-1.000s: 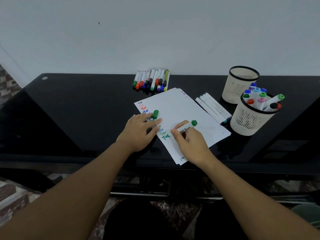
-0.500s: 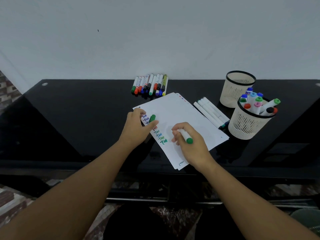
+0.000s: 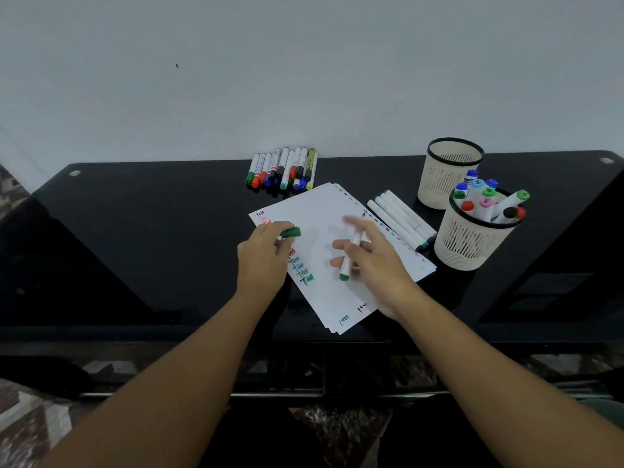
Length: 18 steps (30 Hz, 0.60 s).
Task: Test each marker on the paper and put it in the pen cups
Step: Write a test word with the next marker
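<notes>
- Your right hand (image 3: 371, 261) holds the white-barrelled green marker (image 3: 349, 256) loosely, other fingers blurred and spread, above the white paper sheets (image 3: 324, 211).
- Your left hand (image 3: 261, 253) pinches the green plastic cap (image 3: 291, 232).
- The marker's long axis runs toward and away from you; which end is the tip is unclear.
- The cap sits just left of it, so capping looks next.
- The filled cream mesh pen cup (image 3: 469, 244) stands right of your right hand.

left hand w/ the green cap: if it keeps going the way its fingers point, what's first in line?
The left hand points up-right over the paper. Roughly in line: the loose white markers, then the full pen cup. Depth unclear.
</notes>
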Available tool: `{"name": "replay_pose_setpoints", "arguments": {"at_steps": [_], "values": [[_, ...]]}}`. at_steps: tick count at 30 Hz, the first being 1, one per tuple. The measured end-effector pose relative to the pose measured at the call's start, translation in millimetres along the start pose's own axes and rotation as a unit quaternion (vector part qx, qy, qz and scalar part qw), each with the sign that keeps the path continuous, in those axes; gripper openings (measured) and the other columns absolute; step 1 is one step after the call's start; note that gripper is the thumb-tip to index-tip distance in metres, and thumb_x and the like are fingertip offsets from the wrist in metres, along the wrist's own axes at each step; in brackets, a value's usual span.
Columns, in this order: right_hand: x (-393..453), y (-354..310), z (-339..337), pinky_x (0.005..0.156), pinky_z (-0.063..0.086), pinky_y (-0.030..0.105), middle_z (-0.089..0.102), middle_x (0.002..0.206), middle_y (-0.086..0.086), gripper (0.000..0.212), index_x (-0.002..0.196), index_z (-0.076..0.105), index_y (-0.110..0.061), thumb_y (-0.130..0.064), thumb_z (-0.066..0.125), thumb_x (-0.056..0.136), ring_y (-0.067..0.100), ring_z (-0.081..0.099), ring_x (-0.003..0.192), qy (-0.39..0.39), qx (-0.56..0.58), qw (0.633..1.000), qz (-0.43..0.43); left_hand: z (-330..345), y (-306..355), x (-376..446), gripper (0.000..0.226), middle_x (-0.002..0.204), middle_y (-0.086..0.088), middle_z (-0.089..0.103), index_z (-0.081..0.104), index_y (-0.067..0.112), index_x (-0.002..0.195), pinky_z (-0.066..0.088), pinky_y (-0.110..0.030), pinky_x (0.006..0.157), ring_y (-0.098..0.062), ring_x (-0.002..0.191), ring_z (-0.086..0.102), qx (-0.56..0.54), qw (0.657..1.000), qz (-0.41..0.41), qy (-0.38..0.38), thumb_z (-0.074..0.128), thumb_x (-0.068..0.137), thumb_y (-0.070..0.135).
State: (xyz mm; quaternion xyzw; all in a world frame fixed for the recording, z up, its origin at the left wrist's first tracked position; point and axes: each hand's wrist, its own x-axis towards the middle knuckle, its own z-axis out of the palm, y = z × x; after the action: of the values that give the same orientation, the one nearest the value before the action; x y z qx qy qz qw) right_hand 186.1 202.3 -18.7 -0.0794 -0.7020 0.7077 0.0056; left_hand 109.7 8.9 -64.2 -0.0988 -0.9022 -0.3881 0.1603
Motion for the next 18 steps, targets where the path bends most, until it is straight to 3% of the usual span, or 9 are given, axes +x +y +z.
{"name": "replay_pose_setpoints", "arguments": {"at_steps": [2, 3, 5, 8, 10, 15, 17, 18], "values": [[6.4, -11.4, -8.5, 0.082, 0.059, 0.034, 0.072, 0.109, 0.003, 0.058, 0.143, 0.038, -0.044, -0.018, 0.068, 0.1, 0.017, 0.074, 0.078, -0.016, -0.024, 0.999, 0.023, -0.4, 2.6, -1.7, 0.023, 0.116, 0.012, 0.067, 0.068, 0.029, 0.119, 0.053, -0.036, 0.087, -0.004, 0.089, 0.062, -0.005, 0.999, 0.034, -0.013, 0.063, 0.099, 0.019], [9.8, -15.4, -12.2, 0.078, 0.057, 0.029, 0.071, 0.109, 0.0, 0.057, 0.143, 0.037, -0.04, -0.023, 0.07, 0.099, 0.015, 0.072, 0.078, -0.024, -0.093, 0.995, 0.023, -0.9, 3.8, -1.8, 0.023, 0.117, 0.012, 0.067, 0.067, 0.029, 0.119, 0.054, -0.032, 0.084, -0.004, 0.088, 0.062, -0.002, 0.999, 0.037, -0.017, 0.063, 0.099, 0.019], [17.6, -18.8, -20.4, 0.079, 0.051, 0.026, 0.067, 0.116, -0.006, 0.036, 0.131, 0.051, -0.03, -0.032, 0.068, 0.099, 0.013, 0.07, 0.091, -0.029, -0.274, 0.961, -0.007, -0.9, 5.1, -1.9, 0.023, 0.117, 0.011, 0.067, 0.067, 0.029, 0.119, 0.053, -0.025, 0.078, -0.004, 0.089, 0.062, -0.01, 0.999, 0.032, -0.019, 0.063, 0.099, 0.02], [24.9, -17.9, -30.6, 0.09, 0.051, 0.037, 0.065, 0.115, -0.008, 0.017, 0.119, 0.062, -0.032, -0.03, 0.061, 0.102, 0.017, 0.061, 0.104, -0.049, -0.455, 0.887, -0.056, -0.4, 6.6, -3.4, 0.022, 0.117, 0.011, 0.067, 0.067, 0.028, 0.12, 0.054, -0.027, 0.08, -0.002, 0.09, 0.062, -0.015, 0.999, 0.037, -0.018, 0.063, 0.1, 0.021], [26.6, -16.8, -33.9, 0.091, 0.051, 0.04, 0.064, 0.115, -0.005, 0.021, 0.124, 0.062, -0.033, -0.028, 0.057, 0.104, 0.02, 0.059, 0.103, -0.052, -0.492, 0.866, -0.075, 0.1, 6.8, -2.8, 0.023, 0.118, 0.01, 0.068, 0.066, 0.028, 0.122, 0.052, -0.023, 0.08, -0.003, 0.09, 0.062, -0.014, 0.999, 0.038, -0.023, 0.062, 0.1, 0.021], [34.2, -11.1, -34.9, 0.09, 0.051, 0.042, 0.065, 0.113, -0.004, 0.024, 0.126, 0.062, -0.035, -0.028, 0.057, 0.104, 0.02, 0.058, 0.102, -0.056, -0.491, 0.863, -0.111, 1.1, 7.1, -2.4, 0.025, 0.122, 0.007, 0.069, 0.068, 0.026, 0.124, 0.041, -0.002, 0.072, -0.005, 0.089, 0.063, 0.011, 0.998, 0.057, -0.032, 0.063, 0.1, 0.02], [36.4, -8.4, -32.6, 0.087, 0.051, 0.042, 0.065, 0.11, -0.005, 0.023, 0.125, 0.062, -0.037, -0.028, 0.058, 0.104, 0.019, 0.058, 0.098, -0.065, -0.494, 0.859, -0.121, 1.0, 8.8, -3.8, 0.025, 0.122, 0.006, 0.069, 0.069, 0.024, 0.123, 0.048, -0.008, 0.077, -0.006, 0.089, 0.064, 0.015, 0.996, 0.081, -0.032, 0.064, 0.099, 0.019], [37.1, -7.4, -30.6, 0.085, 0.051, 0.042, 0.065, 0.109, -0.005, 0.023, 0.124, 0.063, -0.037, -0.028, 0.059, 0.103, 0.019, 0.058, 0.097, -0.07, -0.495, 0.857, -0.127, 1.3, 9.1, -4.6, 0.025, 0.121, 0.006, 0.07, 0.069, 0.023, 0.123, 0.053, -0.019, 0.081, -0.008, 0.088, 0.065, 0.019, 0.994, 0.104, -0.032, 0.065, 0.099, 0.019]]}}
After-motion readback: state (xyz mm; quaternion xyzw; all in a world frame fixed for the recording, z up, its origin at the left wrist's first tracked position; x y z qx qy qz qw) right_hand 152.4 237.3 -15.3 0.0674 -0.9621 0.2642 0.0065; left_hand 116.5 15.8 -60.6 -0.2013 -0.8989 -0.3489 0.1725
